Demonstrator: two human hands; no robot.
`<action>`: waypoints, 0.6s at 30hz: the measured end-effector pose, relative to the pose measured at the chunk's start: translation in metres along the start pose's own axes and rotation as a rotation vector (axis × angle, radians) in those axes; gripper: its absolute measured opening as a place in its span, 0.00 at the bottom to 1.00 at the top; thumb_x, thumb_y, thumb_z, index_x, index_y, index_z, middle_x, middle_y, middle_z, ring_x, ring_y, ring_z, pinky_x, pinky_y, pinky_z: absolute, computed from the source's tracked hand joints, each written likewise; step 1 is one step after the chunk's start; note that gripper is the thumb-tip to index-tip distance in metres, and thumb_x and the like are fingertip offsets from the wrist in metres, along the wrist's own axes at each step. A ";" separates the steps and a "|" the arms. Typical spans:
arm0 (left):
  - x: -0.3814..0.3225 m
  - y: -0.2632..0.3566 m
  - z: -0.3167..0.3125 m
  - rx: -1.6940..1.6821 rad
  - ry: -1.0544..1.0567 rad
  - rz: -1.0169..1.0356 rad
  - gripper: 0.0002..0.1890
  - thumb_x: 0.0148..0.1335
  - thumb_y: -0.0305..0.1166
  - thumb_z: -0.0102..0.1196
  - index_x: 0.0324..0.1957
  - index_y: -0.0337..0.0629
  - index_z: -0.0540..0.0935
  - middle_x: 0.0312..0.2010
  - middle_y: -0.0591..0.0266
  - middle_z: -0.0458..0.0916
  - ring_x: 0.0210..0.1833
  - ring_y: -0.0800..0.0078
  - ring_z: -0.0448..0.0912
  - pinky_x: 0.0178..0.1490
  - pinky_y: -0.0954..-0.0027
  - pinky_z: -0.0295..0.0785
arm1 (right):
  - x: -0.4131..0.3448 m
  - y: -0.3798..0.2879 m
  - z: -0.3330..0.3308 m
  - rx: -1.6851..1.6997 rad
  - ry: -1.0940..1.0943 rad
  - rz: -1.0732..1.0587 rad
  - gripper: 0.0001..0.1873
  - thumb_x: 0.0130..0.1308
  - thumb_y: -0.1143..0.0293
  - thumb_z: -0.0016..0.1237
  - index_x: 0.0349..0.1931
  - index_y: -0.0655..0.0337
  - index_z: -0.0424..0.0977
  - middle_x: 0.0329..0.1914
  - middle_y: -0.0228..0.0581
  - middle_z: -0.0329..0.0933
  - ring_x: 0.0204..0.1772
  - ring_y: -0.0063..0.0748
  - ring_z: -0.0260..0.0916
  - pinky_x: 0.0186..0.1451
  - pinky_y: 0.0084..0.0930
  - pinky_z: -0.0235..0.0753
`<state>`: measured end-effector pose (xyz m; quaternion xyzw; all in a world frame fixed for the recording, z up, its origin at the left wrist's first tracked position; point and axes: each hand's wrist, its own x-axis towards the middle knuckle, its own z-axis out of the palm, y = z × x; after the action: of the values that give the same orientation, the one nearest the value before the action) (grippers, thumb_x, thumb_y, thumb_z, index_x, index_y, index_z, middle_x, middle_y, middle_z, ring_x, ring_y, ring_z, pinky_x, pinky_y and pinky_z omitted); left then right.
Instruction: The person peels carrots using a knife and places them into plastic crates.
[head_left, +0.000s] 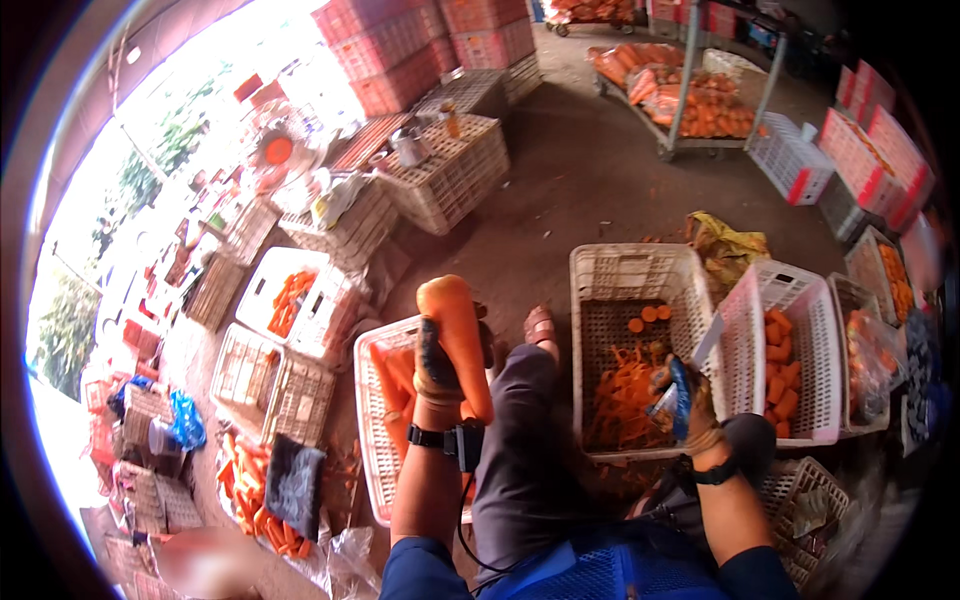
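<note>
My gloved left hand (437, 367) grips a large whole carrot (463, 349), held upright above a white plastic crate (367, 442) of carrots. In my gloved right hand (702, 424) is a knife with a pale, broad blade (707, 341) pointing up. Something blue (681, 397), perhaps a tool handle, is also in that hand; the fingers partly hide it. Below the right hand stands a dirty white crate (637, 259) with orange peelings (619, 394) and several round carrot slices (650, 315). To its right, another crate (823, 360) contains cut carrot chunks (780, 375).
A yellow sack (727, 244) lies behind the crates. Peeled carrots (244, 472) are heaped at the lower left beside a dark cloth pad (294, 480). Stacked crates (450, 172) line the left. A trolley (679, 142) with bagged carrots stands farther back.
</note>
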<state>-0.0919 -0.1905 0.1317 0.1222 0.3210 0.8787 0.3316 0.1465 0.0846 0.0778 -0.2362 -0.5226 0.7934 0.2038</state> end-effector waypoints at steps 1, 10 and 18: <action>0.006 -0.013 0.025 0.030 -0.024 0.003 0.43 0.55 0.66 0.55 0.56 0.34 0.72 0.37 0.55 0.79 0.34 0.65 0.77 0.39 0.68 0.73 | -0.003 -0.016 0.005 0.172 -0.026 0.053 0.19 0.68 0.52 0.54 0.33 0.62 0.76 0.28 0.35 0.76 0.36 0.26 0.77 0.41 0.26 0.79; 0.042 -0.169 0.087 -0.148 -0.127 -0.250 0.21 0.68 0.41 0.50 0.58 0.39 0.72 0.43 0.61 0.78 0.43 0.72 0.78 0.48 0.72 0.76 | -0.005 -0.057 0.043 0.249 -0.041 -0.296 0.11 0.68 0.63 0.56 0.40 0.62 0.77 0.36 0.34 0.79 0.38 0.23 0.77 0.40 0.20 0.77; 0.062 -0.276 0.021 0.177 0.008 -0.141 0.22 0.66 0.43 0.54 0.54 0.37 0.74 0.46 0.58 0.78 0.50 0.69 0.77 0.55 0.68 0.72 | -0.021 -0.015 0.025 0.129 -0.022 -0.202 0.11 0.69 0.68 0.54 0.39 0.69 0.76 0.33 0.35 0.78 0.33 0.21 0.76 0.36 0.19 0.77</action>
<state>0.0097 0.0191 -0.0300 0.1247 0.4064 0.8218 0.3794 0.1503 0.0601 0.1038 -0.1600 -0.4938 0.8034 0.2916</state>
